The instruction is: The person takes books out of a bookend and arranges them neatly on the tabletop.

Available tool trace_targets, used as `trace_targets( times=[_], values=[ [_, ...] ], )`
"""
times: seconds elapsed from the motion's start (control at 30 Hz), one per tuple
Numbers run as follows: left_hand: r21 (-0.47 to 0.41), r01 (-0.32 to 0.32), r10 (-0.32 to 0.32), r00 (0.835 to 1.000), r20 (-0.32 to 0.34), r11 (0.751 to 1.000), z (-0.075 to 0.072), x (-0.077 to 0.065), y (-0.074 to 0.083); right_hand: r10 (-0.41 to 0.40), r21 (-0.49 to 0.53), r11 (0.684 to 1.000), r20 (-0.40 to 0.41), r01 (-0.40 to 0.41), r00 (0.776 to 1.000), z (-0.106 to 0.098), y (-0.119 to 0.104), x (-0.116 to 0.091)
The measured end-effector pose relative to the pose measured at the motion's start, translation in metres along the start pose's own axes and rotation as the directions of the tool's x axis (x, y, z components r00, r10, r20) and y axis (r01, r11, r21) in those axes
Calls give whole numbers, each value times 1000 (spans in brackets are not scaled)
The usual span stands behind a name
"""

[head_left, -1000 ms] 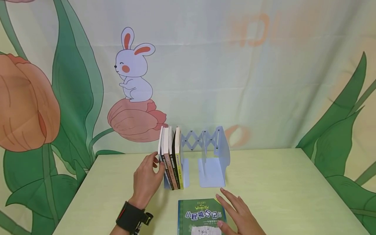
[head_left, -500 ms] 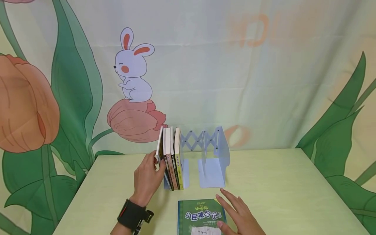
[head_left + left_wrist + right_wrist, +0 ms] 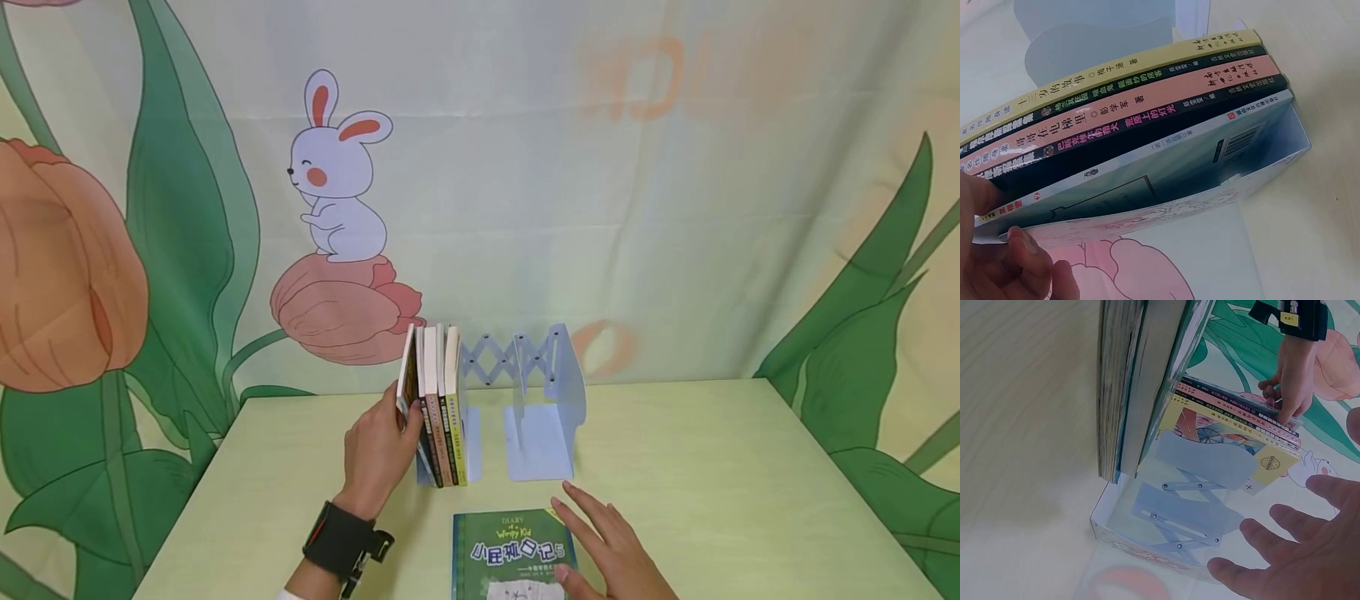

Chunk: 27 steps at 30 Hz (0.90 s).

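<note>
My left hand (image 3: 378, 454) pinches the leftmost book (image 3: 1191, 165) of an upright row. That book is thin, with a pale blue-green cover, and leans left at the top, leaving a gap beside a black-spined book (image 3: 1179, 117). In the left wrist view the thumb reaches into this gap while the fingers (image 3: 1029, 259) curl on the outer side. Beyond stand pink (image 3: 1172, 94), black and yellow (image 3: 1141, 65) spines. My right hand (image 3: 615, 550) is spread over the right edge of a green Wimpy Kid book (image 3: 498, 542), which lies flat nearest me.
A pale blue metal bookend (image 3: 543, 446) with a folding lattice and upright plates stands right of the row. Page edges of a stack (image 3: 1116, 394) show in the right wrist view. The light table (image 3: 712, 467) ends at a printed curtain (image 3: 712, 250).
The leftmost book has tipped left at the top, opening a gap to its neighbour, with my left thumb moving into it. My right hand has stayed in place.
</note>
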<state>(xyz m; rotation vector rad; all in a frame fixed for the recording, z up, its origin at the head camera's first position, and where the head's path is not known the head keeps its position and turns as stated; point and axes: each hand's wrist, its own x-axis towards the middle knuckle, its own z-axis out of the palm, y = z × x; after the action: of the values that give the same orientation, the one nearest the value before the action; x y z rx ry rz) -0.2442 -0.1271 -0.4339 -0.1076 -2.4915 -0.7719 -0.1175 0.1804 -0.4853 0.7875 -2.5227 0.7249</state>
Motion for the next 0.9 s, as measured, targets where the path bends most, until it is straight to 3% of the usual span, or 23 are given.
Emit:
trace_targets(
  times=[0.27,0.53,0.9],
  values=[
    [50,-38,39,999,-19,998,-1,1,0,-19,-27,999,25,20,1000,-1,2,-1],
    [64,-42,44,999,-17,997,-3,-1,1,33,-12,999,22,-32,999,1,0,-2],
    [58,-55,57,998,-34,997,-2,-2,1,-5,-14,1000,17,6,1000,2,4,-1]
  ],
)
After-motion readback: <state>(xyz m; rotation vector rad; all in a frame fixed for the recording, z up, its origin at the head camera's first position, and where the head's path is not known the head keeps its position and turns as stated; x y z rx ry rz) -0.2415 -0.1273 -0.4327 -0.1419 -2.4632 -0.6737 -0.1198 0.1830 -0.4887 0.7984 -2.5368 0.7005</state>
